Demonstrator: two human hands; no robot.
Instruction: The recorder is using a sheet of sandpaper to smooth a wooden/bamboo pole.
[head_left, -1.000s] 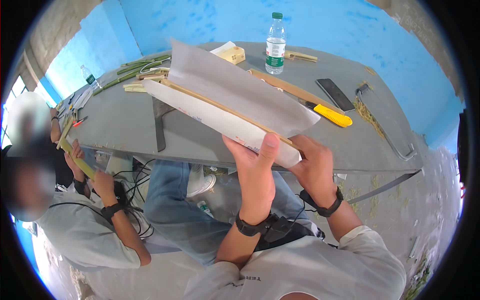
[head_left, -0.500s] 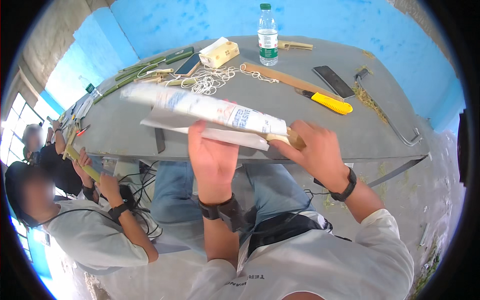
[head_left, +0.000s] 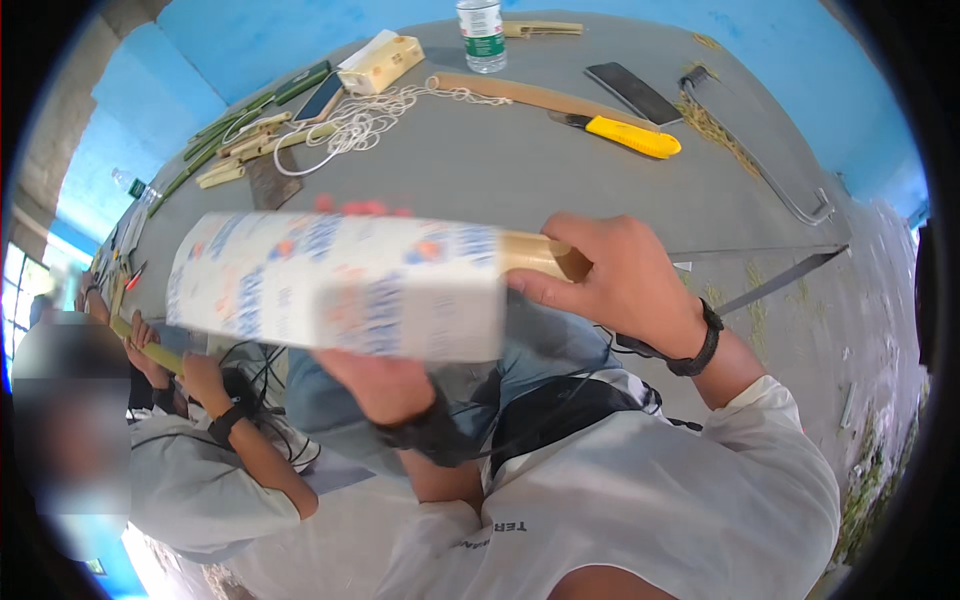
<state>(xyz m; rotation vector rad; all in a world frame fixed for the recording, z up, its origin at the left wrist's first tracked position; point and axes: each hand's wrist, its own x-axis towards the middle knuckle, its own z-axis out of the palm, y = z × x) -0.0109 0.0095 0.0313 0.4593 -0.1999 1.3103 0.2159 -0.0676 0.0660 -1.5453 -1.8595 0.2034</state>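
Observation:
A sheet of sandpaper (head_left: 330, 280), its white back printed in blue and orange, lies wrapped over a piece of bamboo (head_left: 530, 254). My left hand (head_left: 385, 385) clasps the sandpaper from below; its blurred fingertips show past the far edge, and the sheet hides the rest of the fingers. My right hand (head_left: 630, 270) grips the bamboo's bare right end, thumb on the near side. How far the bamboo reaches inside the sheet is hidden. Both hands are above my lap, at the table's near edge.
On the grey table (head_left: 430, 175) are a yellow utility knife (head_left: 632, 137), a long bamboo strip (head_left: 540, 97), phones, white cord (head_left: 360, 125), a tissue pack (head_left: 382, 65), a bottle (head_left: 482, 38), bamboo pieces and a hacksaw frame (head_left: 755, 165). Another person (head_left: 230, 470) sits at left holding bamboo.
The sandpaper has turned so its broad printed back shows. My left hand has gone from palm-up with thumb raised to clasping it from below. The table's things sit higher in view.

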